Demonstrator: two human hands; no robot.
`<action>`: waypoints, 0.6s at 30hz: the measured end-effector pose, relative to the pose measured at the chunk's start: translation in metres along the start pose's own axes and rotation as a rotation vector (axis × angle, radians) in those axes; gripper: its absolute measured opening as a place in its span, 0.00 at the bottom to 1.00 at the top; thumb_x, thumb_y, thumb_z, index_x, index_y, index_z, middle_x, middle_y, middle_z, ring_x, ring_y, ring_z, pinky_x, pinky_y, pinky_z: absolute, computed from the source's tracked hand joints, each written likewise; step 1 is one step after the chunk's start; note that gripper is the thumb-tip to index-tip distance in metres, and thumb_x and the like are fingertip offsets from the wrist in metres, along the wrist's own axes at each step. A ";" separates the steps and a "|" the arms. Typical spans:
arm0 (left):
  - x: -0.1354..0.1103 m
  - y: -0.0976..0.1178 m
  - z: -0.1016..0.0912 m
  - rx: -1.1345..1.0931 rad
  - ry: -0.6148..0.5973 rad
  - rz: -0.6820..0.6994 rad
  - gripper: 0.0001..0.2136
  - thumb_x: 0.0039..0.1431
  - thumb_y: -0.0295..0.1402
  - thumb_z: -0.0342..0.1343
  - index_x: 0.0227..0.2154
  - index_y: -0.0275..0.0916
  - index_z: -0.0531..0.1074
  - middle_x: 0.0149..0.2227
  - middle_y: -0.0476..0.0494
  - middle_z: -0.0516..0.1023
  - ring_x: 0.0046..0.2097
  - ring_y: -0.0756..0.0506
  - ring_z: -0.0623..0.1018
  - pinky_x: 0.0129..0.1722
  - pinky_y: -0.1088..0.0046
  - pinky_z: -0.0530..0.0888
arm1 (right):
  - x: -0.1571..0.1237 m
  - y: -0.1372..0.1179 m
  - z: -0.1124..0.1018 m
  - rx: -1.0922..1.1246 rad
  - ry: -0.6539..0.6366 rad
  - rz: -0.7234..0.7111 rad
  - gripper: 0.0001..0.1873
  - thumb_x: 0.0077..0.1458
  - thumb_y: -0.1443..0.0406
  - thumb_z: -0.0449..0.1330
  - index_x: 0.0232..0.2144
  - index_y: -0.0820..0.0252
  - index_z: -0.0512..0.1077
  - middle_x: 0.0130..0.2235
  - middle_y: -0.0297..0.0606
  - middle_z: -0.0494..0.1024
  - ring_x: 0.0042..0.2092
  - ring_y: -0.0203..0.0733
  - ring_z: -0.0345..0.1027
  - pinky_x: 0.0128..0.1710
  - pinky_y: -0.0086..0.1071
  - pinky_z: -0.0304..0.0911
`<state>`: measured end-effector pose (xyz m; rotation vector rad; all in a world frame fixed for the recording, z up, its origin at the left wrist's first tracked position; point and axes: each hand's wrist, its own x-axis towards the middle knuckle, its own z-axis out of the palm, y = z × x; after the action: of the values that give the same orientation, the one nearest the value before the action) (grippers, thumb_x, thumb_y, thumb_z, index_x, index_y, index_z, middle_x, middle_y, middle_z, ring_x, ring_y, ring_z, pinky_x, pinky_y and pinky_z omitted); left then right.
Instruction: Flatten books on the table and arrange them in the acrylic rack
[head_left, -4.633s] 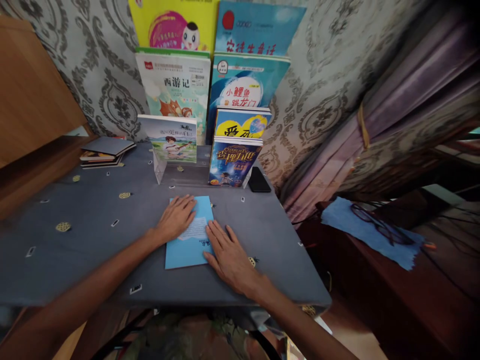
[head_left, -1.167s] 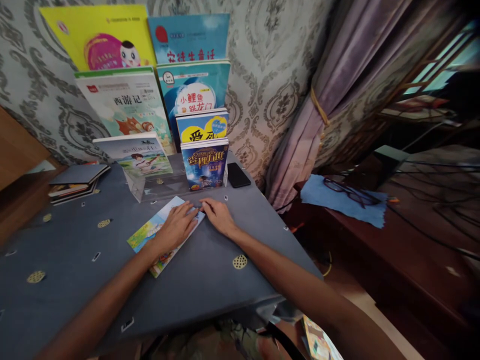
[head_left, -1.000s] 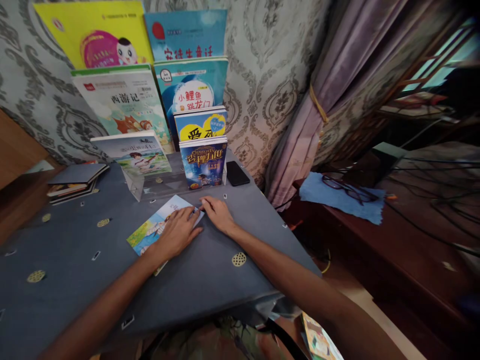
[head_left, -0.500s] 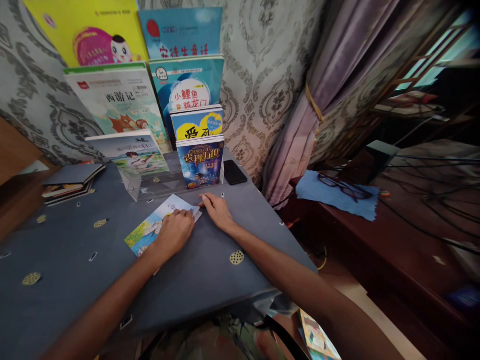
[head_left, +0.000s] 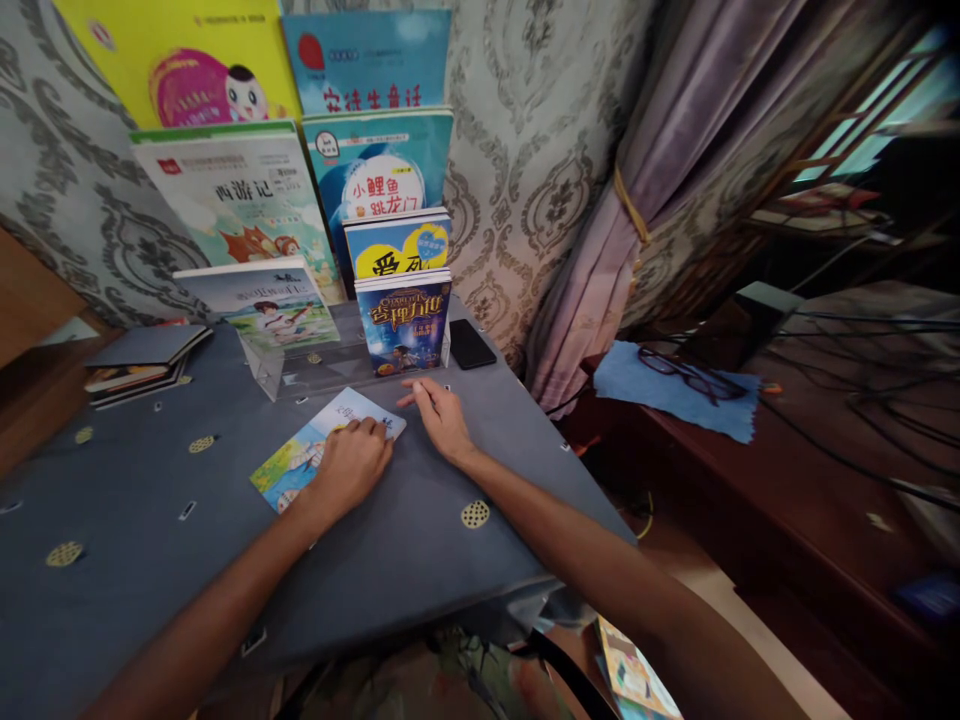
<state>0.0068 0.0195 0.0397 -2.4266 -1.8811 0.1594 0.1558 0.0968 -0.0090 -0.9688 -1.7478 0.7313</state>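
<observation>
A thin picture book (head_left: 304, 450) with a blue, green and yellow cover lies closed on the grey tablecloth. My left hand (head_left: 354, 458) rests on its right part, fingers curled and pressed onto the cover. Just past the book's right corner is my right hand (head_left: 441, 415), apart from it, with the index finger stretched out and nothing held. Behind them stands a clear acrylic rack (head_left: 315, 378) with several upright books, among them a dark blue one (head_left: 403, 330) at the front and a pale blue-white one (head_left: 277, 310) to its left.
A black phone (head_left: 471, 344) lies right of the rack. Stacked books (head_left: 146, 360) sit at the table's left. On a dark red cabinet to the right are eyeglasses (head_left: 690, 372) on a blue cloth (head_left: 630, 375), and tangled cables. More books (head_left: 634, 670) are below the table edge.
The picture book's right corner, slightly lifted before, now lies flat. My right hand has drawn slightly up and away from that corner, its fingers more apart. My left hand stays on the cover.
</observation>
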 end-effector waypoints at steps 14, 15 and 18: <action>-0.005 -0.054 0.022 -0.090 0.121 -0.017 0.15 0.70 0.32 0.46 0.54 0.36 0.72 0.58 0.36 0.74 0.58 0.37 0.73 0.55 0.58 0.71 | -0.010 -0.027 -0.003 -0.701 -0.413 -0.043 0.15 0.69 0.61 0.51 0.40 0.58 0.77 0.34 0.39 0.82 0.35 0.41 0.74 0.33 0.31 0.53; -0.006 -0.062 0.023 -0.104 0.107 -0.053 0.16 0.70 0.32 0.46 0.56 0.36 0.70 0.60 0.36 0.72 0.60 0.37 0.72 0.56 0.58 0.71 | -0.012 -0.030 -0.003 -0.729 -0.426 -0.036 0.16 0.69 0.61 0.50 0.40 0.57 0.77 0.34 0.40 0.82 0.35 0.42 0.74 0.33 0.31 0.53; -0.009 -0.080 0.021 -0.147 0.053 -0.132 0.18 0.71 0.34 0.44 0.58 0.37 0.68 0.61 0.36 0.71 0.59 0.38 0.74 0.53 0.60 0.73 | -0.018 -0.037 0.000 -0.787 -0.458 -0.014 0.16 0.69 0.61 0.50 0.41 0.57 0.77 0.36 0.43 0.82 0.36 0.43 0.75 0.32 0.31 0.55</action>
<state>-0.0754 0.0302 0.0284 -2.3577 -2.0895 -0.0519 0.1497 0.0625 0.0129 -1.3697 -2.5282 0.2378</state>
